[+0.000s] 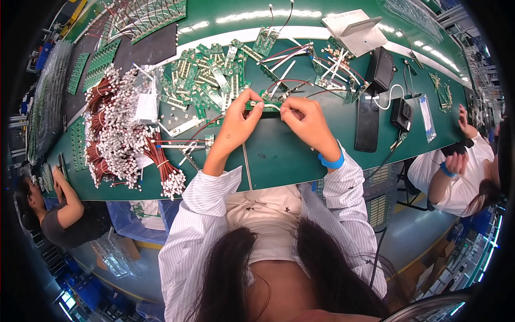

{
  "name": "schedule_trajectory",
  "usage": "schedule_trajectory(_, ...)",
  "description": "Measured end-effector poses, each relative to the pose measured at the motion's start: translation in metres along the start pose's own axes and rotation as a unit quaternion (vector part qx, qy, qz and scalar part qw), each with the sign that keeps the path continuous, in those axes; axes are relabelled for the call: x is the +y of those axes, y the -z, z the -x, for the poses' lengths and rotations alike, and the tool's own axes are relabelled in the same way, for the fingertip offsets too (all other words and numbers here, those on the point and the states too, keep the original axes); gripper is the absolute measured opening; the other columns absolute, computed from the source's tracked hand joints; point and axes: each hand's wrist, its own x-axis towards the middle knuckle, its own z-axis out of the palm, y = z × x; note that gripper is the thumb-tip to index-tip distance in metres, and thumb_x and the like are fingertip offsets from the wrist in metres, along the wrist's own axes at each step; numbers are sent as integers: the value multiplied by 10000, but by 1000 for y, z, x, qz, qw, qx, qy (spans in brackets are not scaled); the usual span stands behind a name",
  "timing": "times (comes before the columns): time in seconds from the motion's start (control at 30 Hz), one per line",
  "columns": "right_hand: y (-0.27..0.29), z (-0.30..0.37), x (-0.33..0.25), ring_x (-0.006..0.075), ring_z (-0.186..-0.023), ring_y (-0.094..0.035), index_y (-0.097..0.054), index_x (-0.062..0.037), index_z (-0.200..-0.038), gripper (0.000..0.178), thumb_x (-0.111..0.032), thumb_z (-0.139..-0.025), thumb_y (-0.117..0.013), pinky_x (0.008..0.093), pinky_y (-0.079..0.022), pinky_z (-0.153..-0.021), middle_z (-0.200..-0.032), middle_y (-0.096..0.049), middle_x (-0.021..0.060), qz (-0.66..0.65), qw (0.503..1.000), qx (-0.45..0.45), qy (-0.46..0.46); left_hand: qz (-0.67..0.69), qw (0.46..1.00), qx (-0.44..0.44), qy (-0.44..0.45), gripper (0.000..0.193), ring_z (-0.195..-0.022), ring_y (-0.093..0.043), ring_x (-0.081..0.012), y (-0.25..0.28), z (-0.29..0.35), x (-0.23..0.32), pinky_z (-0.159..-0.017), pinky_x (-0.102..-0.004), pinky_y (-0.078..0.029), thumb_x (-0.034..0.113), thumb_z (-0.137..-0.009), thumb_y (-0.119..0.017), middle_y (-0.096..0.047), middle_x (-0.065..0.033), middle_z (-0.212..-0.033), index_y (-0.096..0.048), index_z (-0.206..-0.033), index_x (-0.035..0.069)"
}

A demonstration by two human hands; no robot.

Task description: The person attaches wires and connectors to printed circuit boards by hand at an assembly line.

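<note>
My left hand (240,121) pinches a small green circuit board (266,102) at its left end, above the green table (279,155). My right hand (304,119) meets it from the right, fingers closed on a thin white-tipped wire at the board's edge. A blue band is on my right wrist. A heap of loose green circuit boards (206,80) lies just behind my left hand. Boards with red and white wires attached (335,67) lie behind my right hand.
Bundles of red wires with white connectors (120,137) cover the table's left. A black phone (367,122), black adapters (401,114) and a white stand (355,31) sit to the right. One person sits at the left end, another at the right.
</note>
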Motion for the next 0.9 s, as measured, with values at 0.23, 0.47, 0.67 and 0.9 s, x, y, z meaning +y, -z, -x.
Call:
schedule_trajectory(0.23,-1,1,-2,51,-462,-369,-518,18,-669,110,-67,-738,-517,226,-278,-415,-550,-483,21,-21,1000,16,5,111,993,-11,36,99,-542,-328,-15,4,-1,-2,-467,-175,-253,141,-861,-463,-387,46,-622,-465,-828,47)
schedule_trajectory(0.47,0,1,-4,37,-472,-344,-523,14,-673,128,-78,-760,-512,218,-263,-422,-543,-460,4,-35,999,18,-21,228,972,-32,56,93,-546,-332,-14,5,-3,-4,-471,-173,-254,151,-871,-457,-383,53,-626,-462,-870,57)
schedule_trajectory(0.67,0,1,-4,32,-472,-344,-525,13,-670,132,-78,-765,-511,216,-258,-420,-538,-459,-2,-40,998,35,-20,65,998,16,19,90,-514,-310,-4,0,-1,1,-434,-185,-241,139,-850,-493,-392,61,-627,-458,-863,57)
schedule_trajectory(0.9,-6,1,-2,14,-533,-428,-586,33,-774,99,-54,-792,-544,172,-314,-446,-632,-561,4,-102,993,55,-12,10,998,49,40,101,-492,-330,-21,-2,-1,-7,-426,-200,-264,123,-834,-498,-385,38,-578,-436,-841,43)
